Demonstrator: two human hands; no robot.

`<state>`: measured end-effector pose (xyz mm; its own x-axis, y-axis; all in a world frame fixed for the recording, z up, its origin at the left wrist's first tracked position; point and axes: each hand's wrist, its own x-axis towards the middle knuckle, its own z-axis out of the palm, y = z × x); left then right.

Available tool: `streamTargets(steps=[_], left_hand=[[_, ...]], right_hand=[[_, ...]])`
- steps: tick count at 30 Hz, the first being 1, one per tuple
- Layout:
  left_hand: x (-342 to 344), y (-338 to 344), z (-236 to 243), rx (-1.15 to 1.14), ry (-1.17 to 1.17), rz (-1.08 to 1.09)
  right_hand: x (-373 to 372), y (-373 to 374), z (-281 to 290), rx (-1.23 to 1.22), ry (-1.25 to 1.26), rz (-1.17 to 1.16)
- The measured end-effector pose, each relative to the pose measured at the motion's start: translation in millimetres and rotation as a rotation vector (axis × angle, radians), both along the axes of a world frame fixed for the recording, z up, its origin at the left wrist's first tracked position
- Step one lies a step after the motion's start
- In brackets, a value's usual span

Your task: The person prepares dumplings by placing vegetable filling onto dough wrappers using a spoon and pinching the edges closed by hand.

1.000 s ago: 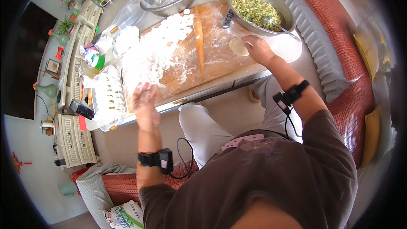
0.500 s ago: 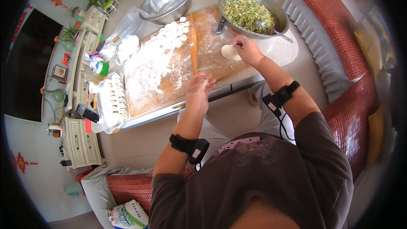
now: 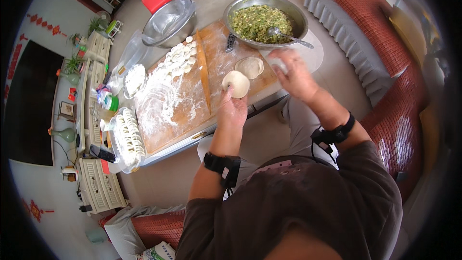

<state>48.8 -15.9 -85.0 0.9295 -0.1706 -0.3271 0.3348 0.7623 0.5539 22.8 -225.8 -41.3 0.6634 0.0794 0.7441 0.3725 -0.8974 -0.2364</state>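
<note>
A round dumpling wrapper (image 3: pixel 236 84) rests on the fingers of my left hand (image 3: pixel 233 111), its thumb pressed over the near edge. Just beyond it, more flat wrappers (image 3: pixel 251 67) lie overlapping on the floured wooden board (image 3: pixel 220 52). My right hand (image 3: pixel 297 78) is raised at the board's right edge, near the filling bowl. Motion smears its fingers, and a whitish patch shows at their tips; whether that is dough or flour I cannot make out. The steel bowl (image 3: pixel 304 28) holds chopped green filling (image 3: pixel 260 21) with a metal spoon (image 3: pixel 288 37) in it.
A rolling pin (image 3: pixel 203 74) lies across the board beside floured dough pieces (image 3: pixel 179 60). At the left stand a plastic box of shaped dumplings (image 3: pixel 129 139) and a flour container (image 3: pixel 135 81). An empty steel bowl (image 3: pixel 166 32) is at the back; a red-covered sofa (image 3: pixel 356 14) stands right.
My left hand has moved up and right and now holds a wrapper. My right hand has drawn back from the wrappers on the board toward the right. The whole view has shifted somewhat.
</note>
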Motion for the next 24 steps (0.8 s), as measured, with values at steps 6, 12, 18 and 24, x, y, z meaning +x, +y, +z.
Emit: streamTargets(steps=[6,12,18,24], left_hand=[[-5.5,1.4,11.2,-0.013,0.0,-0.054],[-17.1,-3.3,23.3,0.009,-0.041,-0.11],[-17.4,-8.3,24.4,-0.016,-0.035,-0.185],[-13.6,-6.2,3.9,-0.052,-0.043,-0.233]], right_hand=[[20.0,-73.9,-36.8,-0.097,0.298,-0.189],[30.6,-63.6,-15.0,-0.191,0.388,-0.284],[82.4,-31.6,-4.7,0.023,0.18,-0.124],[126.2,-2.2,1.7,0.015,0.468,-0.203]])
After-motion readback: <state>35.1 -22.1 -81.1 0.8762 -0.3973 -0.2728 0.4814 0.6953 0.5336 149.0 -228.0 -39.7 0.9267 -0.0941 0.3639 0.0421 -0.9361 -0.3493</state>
